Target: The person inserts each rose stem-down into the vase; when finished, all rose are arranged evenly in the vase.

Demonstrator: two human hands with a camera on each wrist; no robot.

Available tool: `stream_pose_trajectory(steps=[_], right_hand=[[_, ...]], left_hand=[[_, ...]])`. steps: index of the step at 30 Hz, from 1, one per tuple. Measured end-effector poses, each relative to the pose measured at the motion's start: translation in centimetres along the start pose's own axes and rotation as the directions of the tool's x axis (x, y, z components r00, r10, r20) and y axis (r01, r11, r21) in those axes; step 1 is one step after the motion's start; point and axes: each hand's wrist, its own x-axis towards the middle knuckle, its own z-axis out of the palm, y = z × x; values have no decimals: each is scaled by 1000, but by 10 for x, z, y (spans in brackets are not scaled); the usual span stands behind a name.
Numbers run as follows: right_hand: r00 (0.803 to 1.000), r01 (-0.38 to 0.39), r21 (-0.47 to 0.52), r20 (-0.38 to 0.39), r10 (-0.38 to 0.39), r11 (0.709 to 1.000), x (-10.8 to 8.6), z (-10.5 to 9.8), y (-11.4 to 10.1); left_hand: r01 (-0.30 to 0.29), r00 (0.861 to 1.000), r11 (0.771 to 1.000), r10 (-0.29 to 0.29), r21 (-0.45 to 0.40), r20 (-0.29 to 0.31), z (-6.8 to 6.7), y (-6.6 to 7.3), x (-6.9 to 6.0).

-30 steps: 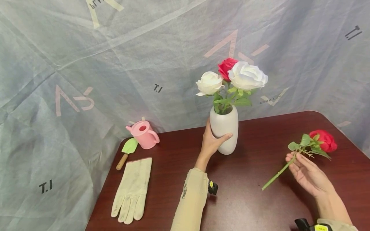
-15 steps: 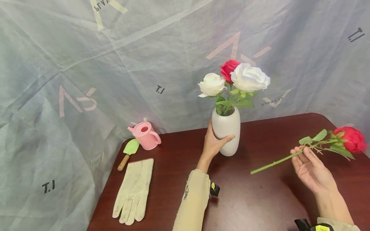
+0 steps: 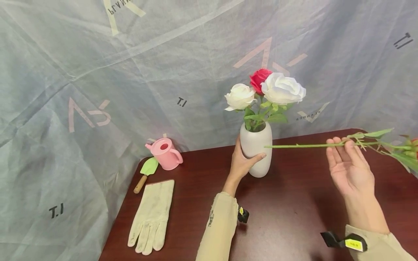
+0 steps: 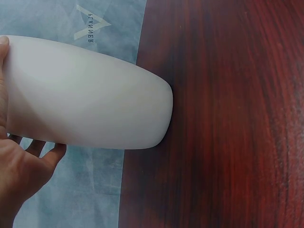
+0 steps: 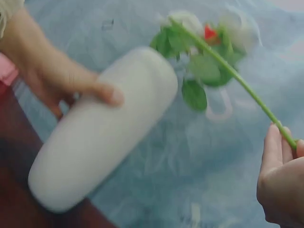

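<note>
A white vase (image 3: pixel 256 145) stands upright near the table's back edge, and my left hand (image 3: pixel 241 163) grips its left side, thumb across the front. Two white roses (image 3: pixel 282 88) and a red rose (image 3: pixel 259 80) rise from its mouth. On the right, my right hand (image 3: pixel 352 170) pinches the green stem (image 3: pixel 303 146) of another red rose, palm up. That stem lies level above the table, its cut end in front of the vase in the head view. Its bloom (image 3: pixel 414 148) is partly cut off by the frame's right edge. In the left wrist view the vase's base meets the table.
A pink watering can (image 3: pixel 166 154) stands at the table's back left corner. Beside it lies a green trowel (image 3: pixel 147 172) with a wooden handle. A cream work glove (image 3: pixel 151 215) lies flat in front of them. Grey cloth (image 3: pixel 147 72) hangs behind the dark red table (image 3: pixel 281 224).
My right hand has risen and turned the held rose from slanting to level, swinging its stem end toward the vase and its bloom out to the right. My left hand stays on the vase.
</note>
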Motion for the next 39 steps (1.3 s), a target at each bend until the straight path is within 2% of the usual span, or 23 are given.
stream_pose_trajectory(steps=[3, 7, 13, 15, 19, 24, 27, 30, 32, 35, 39], right_hand=[[997, 69, -70, -12, -70, 995, 9, 18, 16], [984, 162, -194, -35, -172, 967, 20, 36, 34], [946, 268, -383, -69, -316, 884, 33, 51, 52], [927, 302, -444, -67, -368, 843, 38, 52, 56], [876, 389, -558, -22, -481, 733, 44, 53, 62], [815, 468, -638, 43, -578, 611, 49, 56, 62], [797, 491, -670, 86, -598, 557, 52, 59, 62], [811, 490, -694, 140, -568, 527, 55, 60, 66], [838, 459, -724, 160, -522, 515, 57, 59, 71], [865, 414, -784, 180, -468, 463, 60, 58, 79], [881, 376, -851, 206, -426, 367, 62, 58, 88]], left_hand=[[-3, 1000, 1000, 3, 2, -2, 0, -1, 0], [-3, 1000, 1000, 3, 17, -6, 1, 0, 1], [-8, 1000, 1000, 8, 26, -9, 1, -1, 1], [-8, 1000, 1000, 8, 26, -10, 1, -1, 1], [-27, 1000, 1000, 27, 13, 1, 0, -3, 2], [-53, 999, 999, 53, -10, 10, 1, -7, 3], [-50, 999, 999, 50, -9, 8, 1, -6, 3], [-44, 999, 999, 44, -10, 2, 1, -6, 3], [-40, 999, 999, 40, -8, -1, 1, -5, 3], [-38, 999, 999, 38, -9, 2, 0, -4, 2], [-43, 999, 999, 43, -7, 11, -1, -5, 2]])
